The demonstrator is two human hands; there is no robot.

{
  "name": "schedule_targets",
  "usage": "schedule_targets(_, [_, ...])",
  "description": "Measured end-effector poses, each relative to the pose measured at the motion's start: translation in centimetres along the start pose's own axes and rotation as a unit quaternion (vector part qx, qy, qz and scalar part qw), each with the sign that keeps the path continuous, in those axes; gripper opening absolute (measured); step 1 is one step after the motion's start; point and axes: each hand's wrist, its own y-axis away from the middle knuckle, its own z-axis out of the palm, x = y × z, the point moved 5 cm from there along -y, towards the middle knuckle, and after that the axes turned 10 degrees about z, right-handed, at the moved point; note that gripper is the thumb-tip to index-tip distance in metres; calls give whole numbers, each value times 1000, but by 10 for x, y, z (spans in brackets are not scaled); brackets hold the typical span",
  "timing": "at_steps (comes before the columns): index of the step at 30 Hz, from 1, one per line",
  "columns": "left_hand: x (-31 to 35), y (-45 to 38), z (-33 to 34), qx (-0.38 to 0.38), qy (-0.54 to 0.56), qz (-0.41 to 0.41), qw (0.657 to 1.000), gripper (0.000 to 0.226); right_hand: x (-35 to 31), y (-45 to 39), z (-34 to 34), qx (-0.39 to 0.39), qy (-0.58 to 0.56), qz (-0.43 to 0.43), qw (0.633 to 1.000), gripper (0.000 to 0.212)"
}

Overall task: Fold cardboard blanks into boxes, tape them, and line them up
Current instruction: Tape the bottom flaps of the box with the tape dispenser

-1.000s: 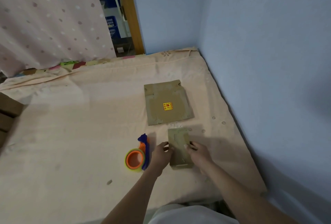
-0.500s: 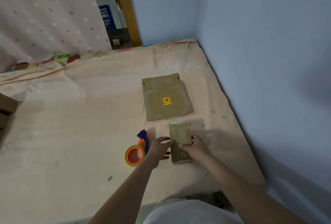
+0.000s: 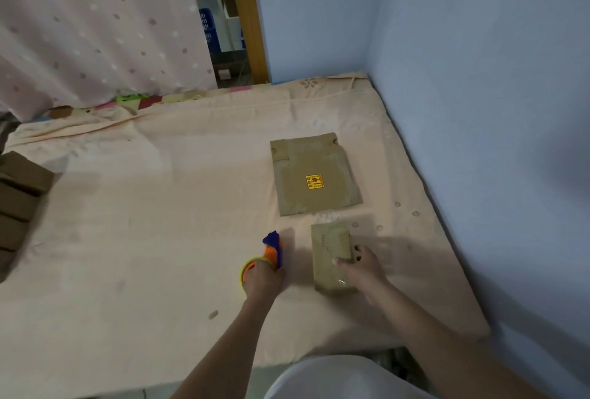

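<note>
The right hand (image 3: 362, 266) grips the small folded box (image 3: 332, 256) near the mattress's (image 3: 143, 239) near edge. The left hand (image 3: 263, 280) closes around the orange tape dispenser (image 3: 271, 252) just left of it. Beyond lies a flat cardboard blank (image 3: 314, 173) with a yellow sticker (image 3: 314, 182), its writing unreadable. Finished boxes (image 3: 19, 188) line the left edge; open sheet lies between.

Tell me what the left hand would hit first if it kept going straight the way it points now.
The left hand already rests on the tape dispenser, so that comes first. Past its blue tip lies bare bedsheet; the flat cardboard blank sits off to the right of that line, though depth is uncertain.
</note>
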Motion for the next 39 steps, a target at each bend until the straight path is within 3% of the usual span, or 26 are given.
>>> schedule_targets(6, [2, 1, 4, -8, 2, 20, 1000, 20, -4, 7, 0, 20, -8, 7, 1000, 44])
schedule_targets(12, [1, 5, -5, 22, 36, 8, 999, 23, -11, 9, -6, 36, 0, 1, 999, 60])
schedule_targets(16, [0, 8, -18, 55, 79, -13, 995, 13, -22, 24, -21, 98, -4, -17, 995, 52])
schedule_targets(23, [6, 40, -70, 35, 224, 67, 972, 14, -61, 59, -30, 149, -28, -132, 980, 29])
schedule_targets(28, [13, 72, -104, -14, 283, 141, 949, 29, -90, 72, -9, 44, -7, -168, 985, 22])
schedule_targets(30, [19, 83, -112, -37, 294, 165, 941, 32, -91, 69, 2, -53, -45, -99, 993, 22])
schedule_targets(33, [28, 93, -117, -56, 287, 195, 936, 32, -87, 72, 10, -213, -126, 8, 969, 25])
schedule_targets(39, [39, 98, -116, -77, 258, 209, 940, 34, -81, 82, 0, -310, -169, 32, 935, 26])
